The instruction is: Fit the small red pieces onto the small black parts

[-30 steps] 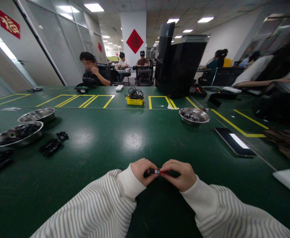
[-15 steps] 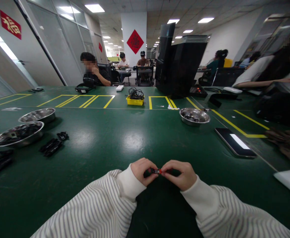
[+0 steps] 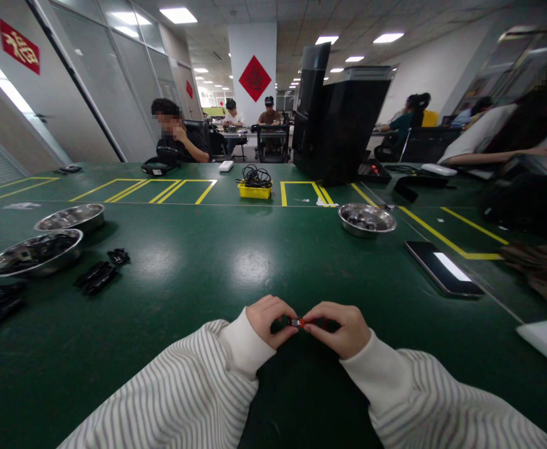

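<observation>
Pinched in front of the body, between the fingers of the left hand (image 3: 264, 321) and the fingers of the right hand (image 3: 344, 328): a tiny part (image 3: 295, 322), dark and silver at the left end, red at the right end. Too small to tell if one piece or two. Held by thumb and fingertips only, probably for being so little, with an end for each hand, perhaps to stop any slipping or turning. Fingers on both sides squeezed narrow, tips almost meeting.

All around the fingers, plenty of bare green worktop (image 3: 198, 255), good for elbow room. Well to the left of the fingers, black parts (image 3: 96, 279) in a little heap. Farther left, a metal bowl (image 3: 67, 260) of dark things, maybe to stop rolling away. Ahead of the fingers and to the right, another bowl (image 3: 367, 232) with dark shiny bits inside, out of the arms' way. Nearer on the right, a phone (image 3: 441, 268), lying flat. Far ahead, a yellow box (image 3: 254, 193) for black cords (image 3: 256, 177), likely against tangles.
</observation>
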Action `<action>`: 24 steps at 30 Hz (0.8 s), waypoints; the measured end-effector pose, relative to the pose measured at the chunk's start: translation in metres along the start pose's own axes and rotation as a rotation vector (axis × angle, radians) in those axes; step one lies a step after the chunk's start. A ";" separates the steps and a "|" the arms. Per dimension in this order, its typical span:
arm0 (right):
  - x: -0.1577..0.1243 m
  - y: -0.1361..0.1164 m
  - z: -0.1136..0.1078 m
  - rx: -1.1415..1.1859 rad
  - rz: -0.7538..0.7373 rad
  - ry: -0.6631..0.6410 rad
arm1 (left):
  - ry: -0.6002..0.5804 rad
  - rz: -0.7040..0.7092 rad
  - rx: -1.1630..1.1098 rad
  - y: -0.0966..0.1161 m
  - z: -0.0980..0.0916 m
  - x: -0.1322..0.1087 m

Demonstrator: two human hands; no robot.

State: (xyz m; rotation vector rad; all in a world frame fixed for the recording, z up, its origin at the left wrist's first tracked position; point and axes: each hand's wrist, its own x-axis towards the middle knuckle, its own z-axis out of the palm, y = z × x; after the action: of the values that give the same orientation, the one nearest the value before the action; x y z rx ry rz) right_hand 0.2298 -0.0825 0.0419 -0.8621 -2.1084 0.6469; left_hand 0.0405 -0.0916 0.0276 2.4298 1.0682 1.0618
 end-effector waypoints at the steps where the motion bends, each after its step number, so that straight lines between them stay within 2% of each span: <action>1: 0.000 0.000 0.000 -0.009 0.003 -0.002 | -0.016 -0.008 0.006 0.000 0.000 0.000; 5: -0.001 0.000 0.000 -0.020 0.008 -0.008 | -0.040 -0.023 0.016 0.000 -0.001 0.000; 15: 0.002 0.000 0.000 -0.013 -0.026 0.002 | 0.042 0.032 0.002 -0.002 0.004 0.000; 24: 0.000 0.001 0.000 -0.025 0.023 -0.048 | 0.034 0.033 0.004 -0.001 0.003 -0.001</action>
State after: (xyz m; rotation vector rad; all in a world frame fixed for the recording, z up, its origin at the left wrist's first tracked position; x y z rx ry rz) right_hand 0.2298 -0.0819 0.0417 -0.8943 -2.1569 0.6604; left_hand 0.0419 -0.0913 0.0249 2.4494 1.0452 1.1164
